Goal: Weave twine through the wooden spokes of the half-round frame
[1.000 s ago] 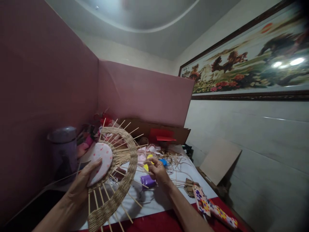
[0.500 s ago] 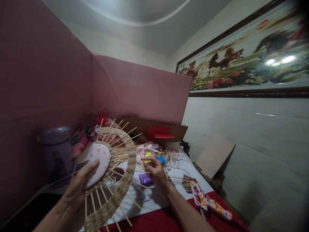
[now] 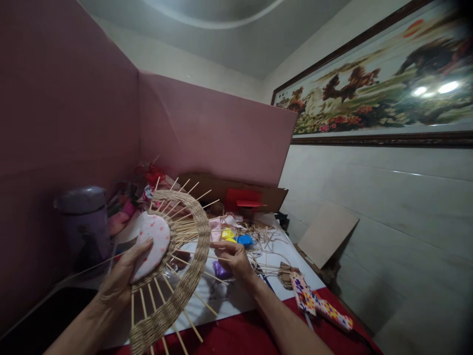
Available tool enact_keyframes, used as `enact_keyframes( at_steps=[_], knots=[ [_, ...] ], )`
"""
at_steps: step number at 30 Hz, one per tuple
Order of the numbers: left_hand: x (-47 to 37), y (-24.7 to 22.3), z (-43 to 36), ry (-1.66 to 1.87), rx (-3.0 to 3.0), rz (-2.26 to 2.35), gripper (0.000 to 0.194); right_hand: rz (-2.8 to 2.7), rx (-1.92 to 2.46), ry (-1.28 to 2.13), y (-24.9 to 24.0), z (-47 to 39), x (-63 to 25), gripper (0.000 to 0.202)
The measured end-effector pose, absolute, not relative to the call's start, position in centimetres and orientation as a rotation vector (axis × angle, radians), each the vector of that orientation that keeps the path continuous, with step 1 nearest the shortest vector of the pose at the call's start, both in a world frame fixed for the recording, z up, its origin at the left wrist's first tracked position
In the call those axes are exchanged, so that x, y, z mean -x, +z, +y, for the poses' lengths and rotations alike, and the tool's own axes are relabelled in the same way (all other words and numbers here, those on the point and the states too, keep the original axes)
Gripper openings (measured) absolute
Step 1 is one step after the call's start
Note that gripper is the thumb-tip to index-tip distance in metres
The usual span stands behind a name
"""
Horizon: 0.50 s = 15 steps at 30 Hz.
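Tabletop (image 3: 232,303), white-covered with red cloth along the near edge, carried loose material; a tumbler (image 3: 83,231) stood at far left. The woven half-round piece (image 3: 203,241) was held up above it, tilted, between the two hands. Left hand (image 3: 120,276) gripped its inner side: thumb pressed on the spotted pad (image 3: 153,241), other fingers hidden behind. Right hand (image 3: 236,264) was at the outer rim, index extended to the edge, thumb near it; whether they pinched a stick, could not tell. Progress (judged): well along — pad in place, inner ring and broad outer band both woven around the visible arc. Between them the sticks lay bare, more densely packed at mid-arc; stick tips (image 3: 194,323) projected past the rim, unfinished. The floral-patterned tool (image 3: 320,305) lay to the right, unheld. Purple packet (image 3: 220,270), blue packet (image 3: 244,240) and yellow packet (image 3: 227,233) lay beyond the band — smallest, loose straw-coloured strands (image 3: 258,228).
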<state>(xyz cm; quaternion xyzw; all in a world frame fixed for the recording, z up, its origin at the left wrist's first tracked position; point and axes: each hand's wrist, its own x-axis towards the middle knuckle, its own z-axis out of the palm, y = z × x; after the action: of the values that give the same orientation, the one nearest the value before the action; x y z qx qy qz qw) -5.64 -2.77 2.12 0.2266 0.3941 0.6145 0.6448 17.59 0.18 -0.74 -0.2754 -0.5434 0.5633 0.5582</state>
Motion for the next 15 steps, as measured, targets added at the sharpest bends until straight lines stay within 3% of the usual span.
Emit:
enact_keyframes(
  at_steps=[15],
  knots=[
    [7.1, 1.8, -2.1, 1.533, -0.713, 0.85, 0.024, -1.538, 0.73, 1.062, -1.0, 0.4, -18.6, 0.025]
  ],
)
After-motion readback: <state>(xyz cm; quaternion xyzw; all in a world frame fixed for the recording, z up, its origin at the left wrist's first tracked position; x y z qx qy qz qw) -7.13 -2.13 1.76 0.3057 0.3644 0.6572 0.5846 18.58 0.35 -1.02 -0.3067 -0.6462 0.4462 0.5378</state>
